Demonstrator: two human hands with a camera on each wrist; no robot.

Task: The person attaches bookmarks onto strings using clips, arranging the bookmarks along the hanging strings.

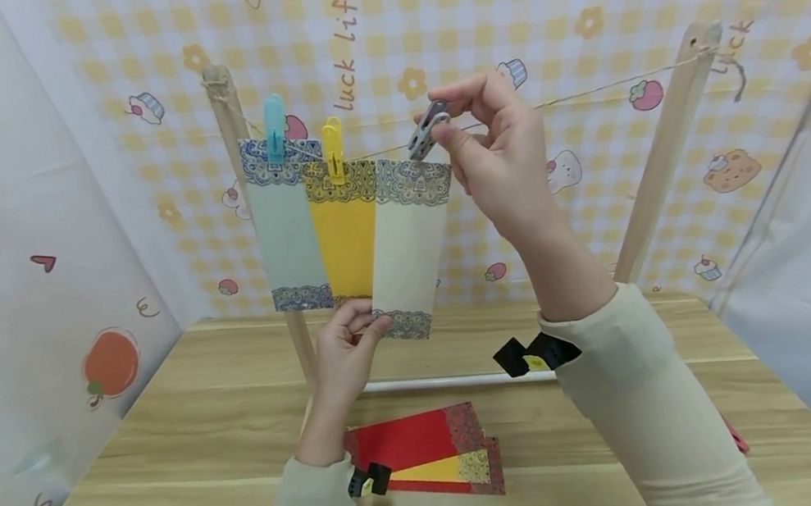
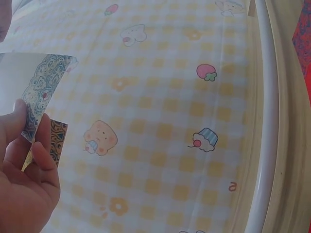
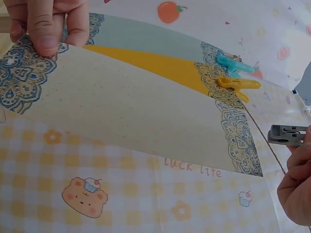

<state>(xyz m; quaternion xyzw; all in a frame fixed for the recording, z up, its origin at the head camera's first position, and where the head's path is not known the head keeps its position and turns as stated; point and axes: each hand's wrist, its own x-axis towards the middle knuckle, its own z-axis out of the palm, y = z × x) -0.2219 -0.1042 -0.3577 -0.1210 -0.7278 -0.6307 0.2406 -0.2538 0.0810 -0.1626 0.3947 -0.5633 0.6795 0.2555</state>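
My left hand (image 1: 345,350) pinches the lower left corner of a cream card (image 1: 407,240) with a patterned lace-like band at each end, thumb in front. The card hangs tilted beside a yellow card (image 1: 348,242) and overlaps its edge. Up at the right, my right hand (image 1: 502,156) pinches a grey clothespin (image 1: 428,131) between thumb and fingers, close to the cream card's top edge and the string (image 1: 582,94). The right wrist view has this clothespin (image 3: 286,135) apart from the card. A turquoise clothespin (image 1: 276,130) holds a pale green card (image 1: 289,232); a yellow clothespin (image 1: 334,149) holds the yellow card.
Wooden posts (image 1: 651,153) at both sides carry the string, with a white bar (image 1: 463,380) low between them. Red cards (image 1: 413,438) and a yellow one lie on the wooden table (image 1: 173,442). A pink-red object (image 1: 736,437) shows behind the right sleeve. A checked cloth hangs behind.
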